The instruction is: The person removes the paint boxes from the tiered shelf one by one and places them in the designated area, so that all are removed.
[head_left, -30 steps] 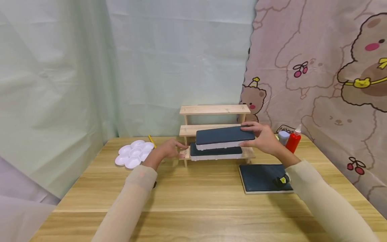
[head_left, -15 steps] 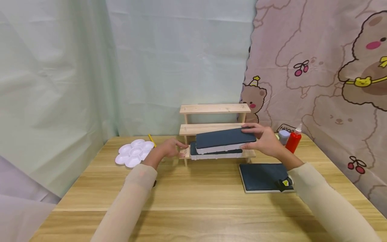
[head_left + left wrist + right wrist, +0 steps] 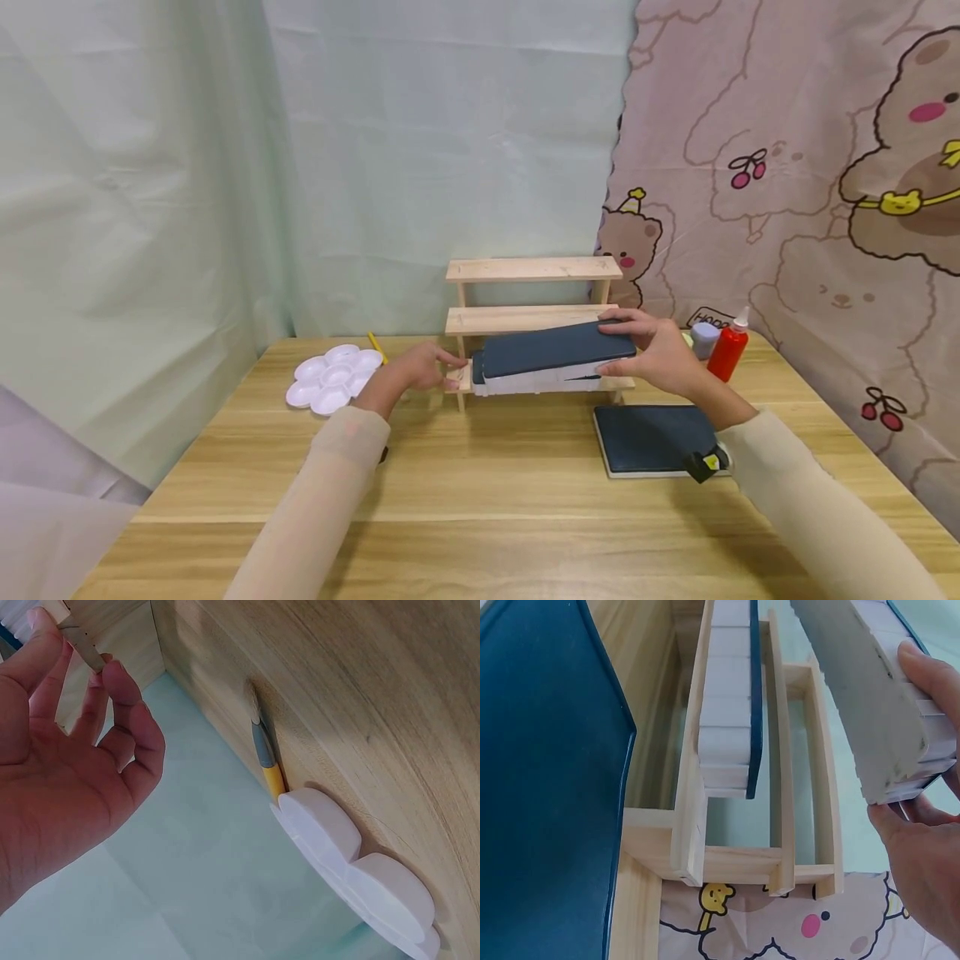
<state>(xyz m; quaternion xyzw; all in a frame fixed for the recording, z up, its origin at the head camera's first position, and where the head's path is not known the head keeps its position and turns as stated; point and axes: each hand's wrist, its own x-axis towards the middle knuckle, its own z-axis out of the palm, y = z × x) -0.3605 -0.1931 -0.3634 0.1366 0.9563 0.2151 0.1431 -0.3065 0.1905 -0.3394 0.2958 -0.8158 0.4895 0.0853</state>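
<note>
A wooden three-tier rack (image 3: 534,270) stands at the back of the table. On its lowest tier lies a dark-topped white box (image 3: 727,697). My right hand (image 3: 660,354) grips the right end of a second such box (image 3: 555,348), which is tilted over the first, its left end down and its right end raised. In the right wrist view the fingers and thumb of my right hand (image 3: 930,772) pinch that end. My left hand (image 3: 416,368) pinches the left end of the lowest tier; in the left wrist view, the left hand (image 3: 82,742) has its fingertips on the wood.
A white flower-shaped palette (image 3: 335,379) and a yellow-handled brush (image 3: 271,761) lie at the left. A dark flat case (image 3: 656,440) lies on the table (image 3: 480,517) below my right forearm. At the right back stand a red bottle (image 3: 727,350) and a pale jar (image 3: 703,340).
My right hand has brought the upper box down, its left end dropping most, onto or close above the lower box. The left hand has stayed at the rack.
</note>
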